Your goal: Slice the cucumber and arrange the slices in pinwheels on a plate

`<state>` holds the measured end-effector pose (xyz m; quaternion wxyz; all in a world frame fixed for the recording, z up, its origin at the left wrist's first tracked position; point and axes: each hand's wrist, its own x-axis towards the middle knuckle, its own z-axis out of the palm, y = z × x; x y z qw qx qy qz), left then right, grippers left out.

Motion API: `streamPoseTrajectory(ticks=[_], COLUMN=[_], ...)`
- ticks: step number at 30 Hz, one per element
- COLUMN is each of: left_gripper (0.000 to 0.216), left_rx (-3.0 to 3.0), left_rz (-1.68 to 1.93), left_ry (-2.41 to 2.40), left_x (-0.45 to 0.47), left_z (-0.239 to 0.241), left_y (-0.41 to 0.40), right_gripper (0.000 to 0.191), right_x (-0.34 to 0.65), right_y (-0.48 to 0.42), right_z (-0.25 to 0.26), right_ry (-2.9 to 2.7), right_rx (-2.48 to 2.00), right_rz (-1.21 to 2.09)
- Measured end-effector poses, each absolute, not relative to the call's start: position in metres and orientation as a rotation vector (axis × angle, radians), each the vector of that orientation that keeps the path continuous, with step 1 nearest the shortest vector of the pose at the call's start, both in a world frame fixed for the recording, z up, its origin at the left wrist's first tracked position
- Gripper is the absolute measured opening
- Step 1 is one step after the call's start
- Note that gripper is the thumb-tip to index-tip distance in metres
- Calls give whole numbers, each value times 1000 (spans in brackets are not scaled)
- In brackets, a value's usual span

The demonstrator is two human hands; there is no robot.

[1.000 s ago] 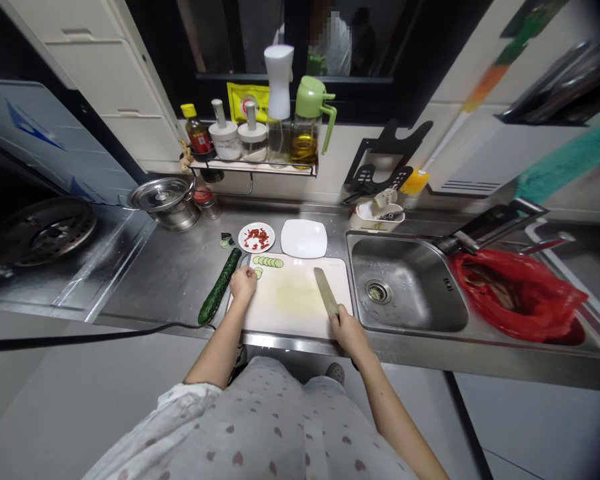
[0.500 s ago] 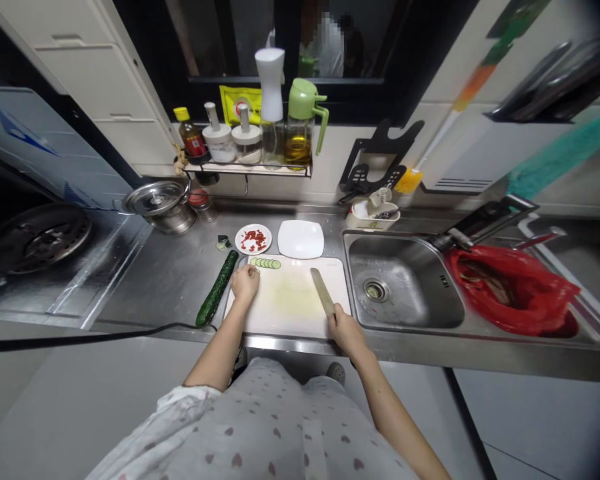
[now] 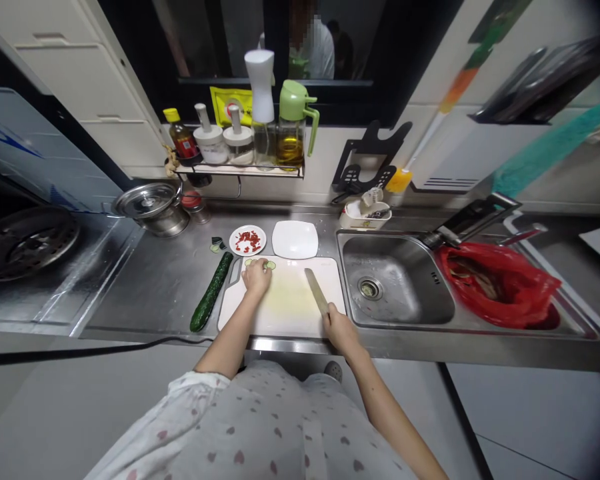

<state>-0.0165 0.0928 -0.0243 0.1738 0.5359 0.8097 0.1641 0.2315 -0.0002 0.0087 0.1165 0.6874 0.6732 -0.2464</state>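
My left hand (image 3: 257, 277) bends over the row of cucumber slices (image 3: 271, 265) at the back left of the white cutting board (image 3: 285, 320). Its fingers are closed on some of the slices and cover part of the row. In my right hand (image 3: 339, 327) I grip a knife (image 3: 316, 291) by its handle, the blade pointing away from me over the board's right part. A whole dark green cucumber (image 3: 211, 293) lies on the steel counter just left of the board. Pale wet marks show on the board's middle.
Behind the board stand a plate of chopped red pieces (image 3: 248, 241) and a white square plate (image 3: 295, 240). Cucumber end pieces (image 3: 217, 245) lie nearby. The sink (image 3: 400, 283) is at the right, with a red plastic bag (image 3: 497, 283) beyond. A lidded pot (image 3: 153, 210) stands left.
My left hand has moved right and slightly back along the board, onto the cucumber slices, now covering much of the row. The right hand keeps the knife in nearly the same place.
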Motion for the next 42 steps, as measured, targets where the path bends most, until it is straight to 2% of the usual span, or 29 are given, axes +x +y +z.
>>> streamPoseTrajectory(ticks=[9,21,28,42], left_gripper=[34,25,23,22], left_rx=[1644,1500,1286,1533], left_rz=[289,426,531,333], left_ry=[2317,2271,2065,2136], left_x=[-10,-14,-18,-10], left_z=[-27,-24,-23,-30], left_y=[103,102,83,50], right_gripper=[26,27,27,25], right_x=[230,231,231,233], right_y=[-1,-2,-1,-4], right_z=[12,13,10,16], right_ry=[1967,1968,1984,2052], right_rx=[1989,1990,2013,1933], right_rz=[-708,-729,-724,-661])
